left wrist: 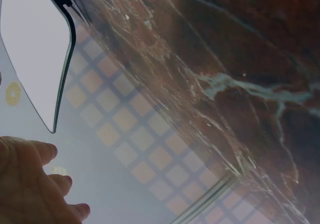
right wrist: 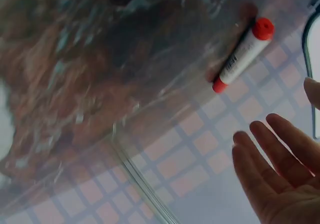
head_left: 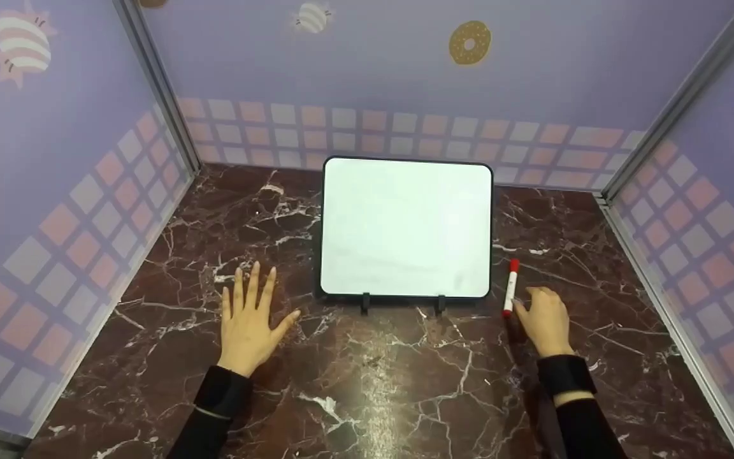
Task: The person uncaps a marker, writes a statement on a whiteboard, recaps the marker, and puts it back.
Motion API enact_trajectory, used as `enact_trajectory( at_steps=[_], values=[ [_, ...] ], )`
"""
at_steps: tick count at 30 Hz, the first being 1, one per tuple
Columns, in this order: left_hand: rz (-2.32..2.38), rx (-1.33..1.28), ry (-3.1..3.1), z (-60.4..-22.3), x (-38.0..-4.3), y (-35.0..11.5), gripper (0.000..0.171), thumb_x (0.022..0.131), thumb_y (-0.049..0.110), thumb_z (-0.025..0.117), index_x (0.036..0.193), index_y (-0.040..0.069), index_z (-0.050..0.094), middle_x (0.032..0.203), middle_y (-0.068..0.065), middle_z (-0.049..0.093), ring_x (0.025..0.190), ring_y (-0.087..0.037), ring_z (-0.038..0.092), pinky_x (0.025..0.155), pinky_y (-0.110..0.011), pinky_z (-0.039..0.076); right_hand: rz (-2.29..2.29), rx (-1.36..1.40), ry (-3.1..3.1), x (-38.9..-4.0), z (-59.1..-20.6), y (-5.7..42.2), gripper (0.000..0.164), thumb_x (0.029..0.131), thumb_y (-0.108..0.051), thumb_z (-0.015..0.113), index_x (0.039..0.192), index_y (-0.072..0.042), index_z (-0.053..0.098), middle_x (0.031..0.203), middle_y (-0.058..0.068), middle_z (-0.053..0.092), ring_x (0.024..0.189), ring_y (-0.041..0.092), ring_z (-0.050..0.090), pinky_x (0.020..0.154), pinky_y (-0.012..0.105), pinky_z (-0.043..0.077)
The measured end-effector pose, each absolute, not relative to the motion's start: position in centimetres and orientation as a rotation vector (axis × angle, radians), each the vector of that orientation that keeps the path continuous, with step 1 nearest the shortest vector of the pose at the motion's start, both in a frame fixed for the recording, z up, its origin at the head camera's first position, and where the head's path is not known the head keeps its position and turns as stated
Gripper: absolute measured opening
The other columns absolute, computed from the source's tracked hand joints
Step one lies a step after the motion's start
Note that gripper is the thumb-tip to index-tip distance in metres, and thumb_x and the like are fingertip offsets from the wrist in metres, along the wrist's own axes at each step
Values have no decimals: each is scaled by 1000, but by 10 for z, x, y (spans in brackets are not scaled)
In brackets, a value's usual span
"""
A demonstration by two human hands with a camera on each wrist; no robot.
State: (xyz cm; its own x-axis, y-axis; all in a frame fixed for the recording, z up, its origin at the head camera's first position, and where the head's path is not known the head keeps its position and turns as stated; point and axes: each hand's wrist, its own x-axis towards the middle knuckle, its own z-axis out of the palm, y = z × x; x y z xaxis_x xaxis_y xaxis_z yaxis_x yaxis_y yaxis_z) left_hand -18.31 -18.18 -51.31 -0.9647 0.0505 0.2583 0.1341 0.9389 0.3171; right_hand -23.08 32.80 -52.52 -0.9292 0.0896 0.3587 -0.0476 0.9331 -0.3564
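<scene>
A whiteboard (head_left: 405, 228) with a black frame stands upright on two small black feet in the middle of the table. Left of it, my left hand (head_left: 249, 331) is spread over the tabletop, fingers straight and holding nothing. To the board's right lies a whiteboard marker (head_left: 511, 287), white with red ends. My right hand (head_left: 544, 319) is just right of the marker, its thumb close to the barrel. In the right wrist view the marker (right wrist: 245, 53) shows apart from the loosely bent fingers (right wrist: 280, 159), with nothing in the palm.
The tabletop (head_left: 367, 382) is dark red-brown marble with white veins. Purple walls (head_left: 392, 70) with a pink and white tile pattern enclose it at the back and both sides. Metal strips (head_left: 163, 89) run up the corners.
</scene>
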Motion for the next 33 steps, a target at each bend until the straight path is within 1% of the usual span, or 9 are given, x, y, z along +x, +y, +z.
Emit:
enact_trajectory(
  at_steps=[3,5,8,10,14,19,24,30,33],
  values=[
    [-492,-134,-2842,-514,-181,-182,88,92,57,58,159,14,20,167,-14,8,154,-38,0,125,-60,1,506,-51,-2740,-240,-529,325,36,84,-13,76,104,15,68,99,35,67,91,54,64,79,62,54],
    [-492,-135,-2833,-514,-181,-182,88,92,56,59,159,14,21,167,-15,10,154,-39,1,125,-61,2,499,-69,-2761,-246,-532,323,33,84,-14,77,94,15,68,90,34,67,83,53,65,72,62,54],
    [-495,-134,-2823,-515,-181,-182,87,92,55,60,158,13,22,166,-16,12,154,-39,2,124,-61,2,502,-104,-2796,-254,-537,320,31,82,-15,78,82,13,66,81,34,66,75,53,65,65,62,53],
    [-487,-131,-2822,-515,-181,-182,87,91,56,60,158,13,23,166,-16,12,154,-39,3,124,-61,3,516,-138,-2825,-258,-539,318,31,82,-16,78,77,11,64,78,34,66,72,53,65,61,62,53],
    [-493,-130,-2828,-516,-180,-182,87,92,57,59,158,13,23,167,-14,10,154,-39,1,125,-61,2,564,-213,-2865,-263,-540,315,28,83,-13,77,80,12,64,79,35,66,72,52,66,60,61,55],
    [-515,-126,-2832,-516,-179,-184,87,93,56,58,159,14,21,167,-15,8,154,-38,0,125,-60,0,607,-273,-2875,-267,-539,314,20,84,-4,69,86,15,63,82,36,66,74,52,66,59,60,55],
    [-541,-114,-2839,-518,-178,-185,87,92,56,58,159,14,21,167,-14,6,154,-38,-1,125,-58,-5,618,-295,-2919,-269,-537,318,23,83,-5,70,88,15,62,82,34,66,74,51,66,57,56,55],
    [-525,-124,-2807,-518,-177,-183,87,91,56,59,158,13,23,166,-16,11,153,-41,5,125,-60,-1,680,-308,-2891,-268,-532,329,23,82,-7,72,83,13,62,79,32,65,71,50,65,56,56,54],
    [-507,-124,-2807,-518,-177,-183,87,92,56,59,158,13,23,166,-17,12,153,-42,6,125,-61,2,694,-327,-2872,-267,-528,332,23,82,-8,72,83,13,63,79,33,65,72,51,65,57,56,55]
  ],
)
